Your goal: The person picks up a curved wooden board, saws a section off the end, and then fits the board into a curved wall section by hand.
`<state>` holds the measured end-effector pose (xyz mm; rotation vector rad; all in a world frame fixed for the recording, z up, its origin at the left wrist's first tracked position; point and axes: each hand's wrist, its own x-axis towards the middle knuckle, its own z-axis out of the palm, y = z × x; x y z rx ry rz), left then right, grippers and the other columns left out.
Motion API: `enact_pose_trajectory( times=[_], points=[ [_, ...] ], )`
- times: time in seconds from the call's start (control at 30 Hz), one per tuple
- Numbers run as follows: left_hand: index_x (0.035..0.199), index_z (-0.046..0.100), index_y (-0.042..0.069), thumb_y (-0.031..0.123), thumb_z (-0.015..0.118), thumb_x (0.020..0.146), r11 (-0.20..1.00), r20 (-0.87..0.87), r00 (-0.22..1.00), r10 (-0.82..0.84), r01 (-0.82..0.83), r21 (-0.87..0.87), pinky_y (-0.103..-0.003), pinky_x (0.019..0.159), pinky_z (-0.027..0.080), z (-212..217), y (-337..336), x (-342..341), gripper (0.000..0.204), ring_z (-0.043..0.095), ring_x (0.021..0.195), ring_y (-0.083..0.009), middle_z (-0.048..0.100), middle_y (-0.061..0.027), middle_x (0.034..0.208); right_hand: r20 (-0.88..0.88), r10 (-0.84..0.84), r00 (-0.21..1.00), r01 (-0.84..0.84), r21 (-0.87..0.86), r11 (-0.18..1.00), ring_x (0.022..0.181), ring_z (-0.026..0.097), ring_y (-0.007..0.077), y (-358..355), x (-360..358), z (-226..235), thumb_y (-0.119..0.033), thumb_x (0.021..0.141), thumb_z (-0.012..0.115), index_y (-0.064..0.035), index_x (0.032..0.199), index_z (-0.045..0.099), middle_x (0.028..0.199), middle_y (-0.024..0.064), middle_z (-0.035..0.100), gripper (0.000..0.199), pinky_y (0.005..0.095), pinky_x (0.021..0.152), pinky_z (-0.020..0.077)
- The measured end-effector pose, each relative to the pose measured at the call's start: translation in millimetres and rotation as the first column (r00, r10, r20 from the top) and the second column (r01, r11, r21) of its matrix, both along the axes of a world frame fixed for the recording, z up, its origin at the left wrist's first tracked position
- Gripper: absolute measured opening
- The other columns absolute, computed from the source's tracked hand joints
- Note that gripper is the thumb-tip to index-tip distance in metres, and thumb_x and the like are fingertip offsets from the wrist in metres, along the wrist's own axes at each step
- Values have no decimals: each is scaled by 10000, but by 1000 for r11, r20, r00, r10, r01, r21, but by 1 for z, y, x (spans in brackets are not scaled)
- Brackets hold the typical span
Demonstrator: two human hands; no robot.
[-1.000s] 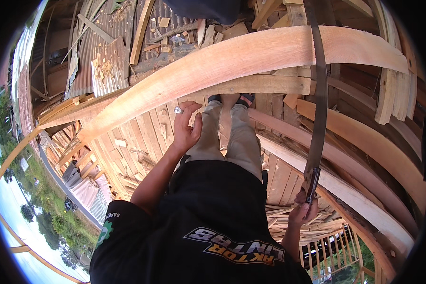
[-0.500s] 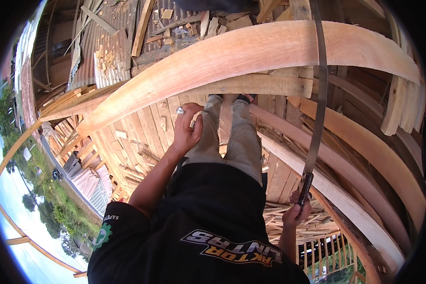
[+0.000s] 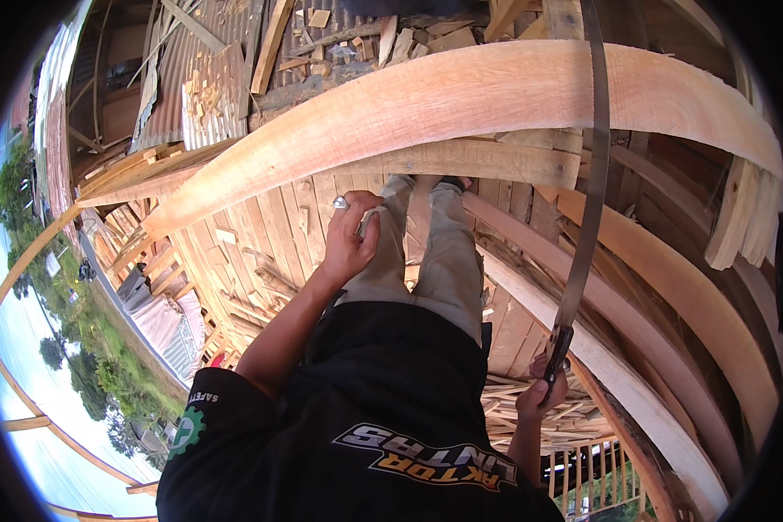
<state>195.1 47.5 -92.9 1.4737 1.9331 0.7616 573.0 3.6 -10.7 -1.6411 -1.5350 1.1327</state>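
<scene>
My right hand (image 3: 544, 387) is closed round the dark handle of a handsaw (image 3: 588, 217). The long grey blade runs up and away, crossing in front of the right part of a wide, curved, pale-reddish plank (image 3: 409, 97). Whether the teeth touch the wood I cannot tell. My left hand (image 3: 353, 233), with a ring on one finger, hangs in front of my trouser leg. Its fingers are loosely bent, the thumb stands apart, and nothing is in it. The plank lies across the far side, over a straight timber (image 3: 487, 161).
More curved planks (image 3: 670, 278) rest along the right. Offcuts (image 3: 202, 97) lie on corrugated sheeting (image 3: 158, 109) at far left. Wood scraps are scattered over the board floor (image 3: 278, 217). Slats and a stack of sticks (image 3: 565, 422) stand at lower right; grass and a road lie beyond the left side.
The view has shifted slightly, so the plank appears a little further right. Both hands keep nearly the same pose, and the saw stays in my right hand.
</scene>
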Motion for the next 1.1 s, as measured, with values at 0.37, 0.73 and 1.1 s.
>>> enact_pose_trajectory(
  times=[0.37,0.73,1.1],
  points=[
    [1088,567,11,-54,637,763,985,-200,973,117,-88,149,-419,809,448,-7,-5,-10,339,554,944,-355,572,-190,1037,-1,21,1000,-21,-24,999,619,538,260,3,5,-3,-468,930,470,42,728,508,663,145,531,549,359,594,452],
    [1317,456,58,81,779,706,979,-494,868,59,46,198,-466,1007,346,15,29,-59,692,438,1218,-375,452,-198,1342,-1,22,1000,-22,-17,1000,629,525,245,3,2,-3,-445,933,463,32,730,514,662,133,525,521,365,632,456],
    [1418,378,47,479,676,816,989,-443,894,-67,119,91,-522,1113,183,21,95,-73,799,363,1335,-346,382,-177,1459,25,63,998,-64,9,998,692,536,246,-10,-9,1,-337,939,482,36,788,530,717,134,547,406,381,699,464]
  ],
)
